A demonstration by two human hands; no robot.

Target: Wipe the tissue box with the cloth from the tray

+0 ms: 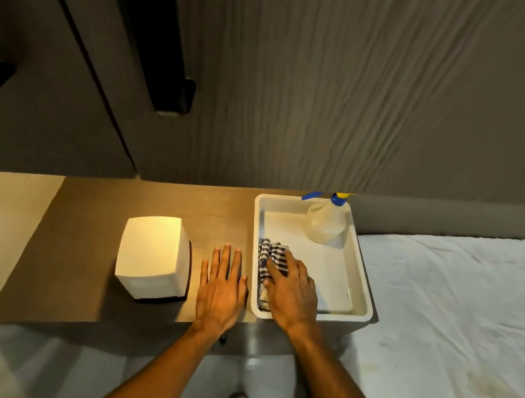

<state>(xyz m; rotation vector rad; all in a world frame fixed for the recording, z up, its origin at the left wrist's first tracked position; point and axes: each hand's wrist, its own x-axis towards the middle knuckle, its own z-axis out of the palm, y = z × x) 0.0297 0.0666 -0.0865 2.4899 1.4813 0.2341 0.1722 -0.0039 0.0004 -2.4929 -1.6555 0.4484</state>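
Observation:
A white tissue box (152,253) with a dark base stands on the brown bedside table, left of my hands. My left hand (222,287) lies flat on the tabletop, fingers spread, between the box and the white tray (364,292). A dark-and-white checked cloth (269,255) lies crumpled in the tray's near-left corner. Reaching into the tray, my right hand (292,290) rests on the cloth with its fingers curling over it, and the hand hides the cloth's near part.
A clear spray bottle (326,222) with a blue and yellow nozzle stands in the tray's far right corner. A bed with a white sheet (460,318) lies to the right. Dark cabinet doors and a textured wall rise behind the table (78,255). Tiled floor below.

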